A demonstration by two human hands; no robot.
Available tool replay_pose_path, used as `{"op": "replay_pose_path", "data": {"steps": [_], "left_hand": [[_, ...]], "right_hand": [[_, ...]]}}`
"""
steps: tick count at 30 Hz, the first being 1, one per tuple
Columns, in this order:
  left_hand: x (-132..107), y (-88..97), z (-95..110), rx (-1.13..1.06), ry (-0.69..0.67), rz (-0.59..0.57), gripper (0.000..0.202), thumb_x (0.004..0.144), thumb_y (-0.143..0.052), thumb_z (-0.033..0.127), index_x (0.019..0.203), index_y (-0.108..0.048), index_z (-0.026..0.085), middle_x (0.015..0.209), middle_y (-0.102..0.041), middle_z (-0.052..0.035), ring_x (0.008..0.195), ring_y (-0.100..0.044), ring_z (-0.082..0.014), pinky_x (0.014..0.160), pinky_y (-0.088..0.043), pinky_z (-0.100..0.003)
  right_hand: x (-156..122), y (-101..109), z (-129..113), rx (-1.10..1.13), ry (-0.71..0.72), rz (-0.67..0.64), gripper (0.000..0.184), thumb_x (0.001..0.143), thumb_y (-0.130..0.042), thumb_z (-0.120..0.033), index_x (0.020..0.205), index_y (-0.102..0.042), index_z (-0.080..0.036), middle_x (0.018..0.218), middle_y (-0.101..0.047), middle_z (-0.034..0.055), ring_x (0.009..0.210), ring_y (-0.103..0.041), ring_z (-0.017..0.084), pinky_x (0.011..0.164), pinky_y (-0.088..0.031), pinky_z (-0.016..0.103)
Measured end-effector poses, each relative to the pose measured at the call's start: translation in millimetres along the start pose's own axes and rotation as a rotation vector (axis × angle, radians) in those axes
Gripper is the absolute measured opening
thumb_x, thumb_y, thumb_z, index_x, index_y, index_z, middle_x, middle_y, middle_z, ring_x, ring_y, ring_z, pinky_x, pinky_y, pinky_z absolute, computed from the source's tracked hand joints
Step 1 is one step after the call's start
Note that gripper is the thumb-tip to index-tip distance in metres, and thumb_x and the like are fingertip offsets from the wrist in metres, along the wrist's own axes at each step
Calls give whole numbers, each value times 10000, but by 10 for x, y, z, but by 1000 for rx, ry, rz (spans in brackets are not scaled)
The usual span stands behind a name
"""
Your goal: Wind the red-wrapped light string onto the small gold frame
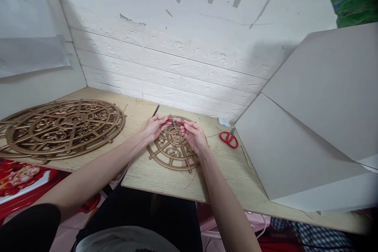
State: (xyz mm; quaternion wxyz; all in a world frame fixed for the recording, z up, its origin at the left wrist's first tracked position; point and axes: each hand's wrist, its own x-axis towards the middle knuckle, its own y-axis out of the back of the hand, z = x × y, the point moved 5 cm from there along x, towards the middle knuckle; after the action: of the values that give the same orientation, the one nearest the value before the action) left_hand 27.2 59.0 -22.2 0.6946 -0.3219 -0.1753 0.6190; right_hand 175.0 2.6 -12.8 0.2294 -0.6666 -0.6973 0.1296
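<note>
A slim red stick-shaped thing with a pale band (176,121) is held level between my two hands; its exact kind is not clear. My left hand (156,127) pinches its left end between thumb and fingers. The right end is gripped by the closed fingers of my right hand (194,135). Beneath both hands, a round bronze-coloured openwork disc (173,152) lies flat on the wooden table (165,184), partly covered by them. A thin wire or thread trails near my right wrist.
Several larger bronze discs (69,128) are piled on the left of the table. Red-handled scissors (228,139) lie at the right, near a small crumpled wrapper (224,121). White board panels (295,153) stand along the right, and a white wall (177,59) rises behind.
</note>
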Motion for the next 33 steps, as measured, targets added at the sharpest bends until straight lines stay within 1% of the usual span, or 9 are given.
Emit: {"op": "replay_pose_path", "data": {"steps": [3,7,12,16,19,23,27,30,33], "left_hand": [[0,-4,6,-14,3,-2,245,730,-597,-30,594,-460,121,676,-645,-31,597,-634,-90,685,-550,-232],[15,-2,13,-21,-8,-7,249,744,-584,-23,587,-456,123,656,-641,-24,599,-635,-86,693,-547,-221],[33,9,7,-44,-6,-13,250,736,-586,-28,580,-464,124,650,-641,-30,592,-635,-94,690,-548,-229],[-1,-6,28,-25,-22,-12,261,710,-618,-28,583,-456,131,650,-640,-24,602,-635,-98,714,-548,-252],[-36,-41,47,-4,-50,-49,270,686,-651,-16,583,-450,132,677,-652,-33,615,-643,-107,739,-546,-275],[-56,-69,52,21,-82,-94,271,675,-669,0,594,-447,133,683,-656,-32,607,-649,-109,738,-544,-272],[-56,-65,58,27,-99,-91,265,682,-666,6,599,-448,131,682,-656,-35,608,-651,-111,740,-546,-276],[-57,-63,68,23,-103,-85,274,665,-682,5,595,-448,131,688,-656,-43,598,-652,-119,742,-549,-294],[-49,-54,71,32,-104,-75,276,656,-689,5,592,-451,129,689,-658,-47,601,-655,-122,732,-552,-290]], "right_hand": [[10,9,-3,21,8,3,205,663,-747,-196,850,-686,-140,726,-693,43,639,-612,99,624,-494,209],[29,36,-8,29,23,29,216,672,-745,-208,871,-687,-146,744,-692,34,663,-617,94,647,-501,200],[29,33,14,10,-21,-15,218,687,-738,-222,885,-679,-151,753,-691,35,668,-622,94,648,-504,198],[16,28,0,7,-30,-21,219,685,-739,-213,886,-675,-153,742,-687,32,658,-617,95,637,-503,200],[12,55,-28,50,-26,17,190,675,-739,-194,850,-675,-158,727,-680,21,654,-613,93,635,-506,197],[10,108,-48,108,-32,60,177,651,-746,-171,812,-673,-163,701,-672,7,641,-608,84,619,-507,183],[9,119,-34,80,-41,43,183,651,-743,-161,820,-673,-159,702,-672,16,652,-614,97,628,-514,198],[11,122,-21,61,-36,40,187,653,-744,-171,826,-673,-163,710,-675,19,660,-618,104,639,-519,214],[14,126,-12,40,-34,37,185,652,-745,-177,823,-676,-163,709,-677,22,663,-622,109,638,-522,222]]}}
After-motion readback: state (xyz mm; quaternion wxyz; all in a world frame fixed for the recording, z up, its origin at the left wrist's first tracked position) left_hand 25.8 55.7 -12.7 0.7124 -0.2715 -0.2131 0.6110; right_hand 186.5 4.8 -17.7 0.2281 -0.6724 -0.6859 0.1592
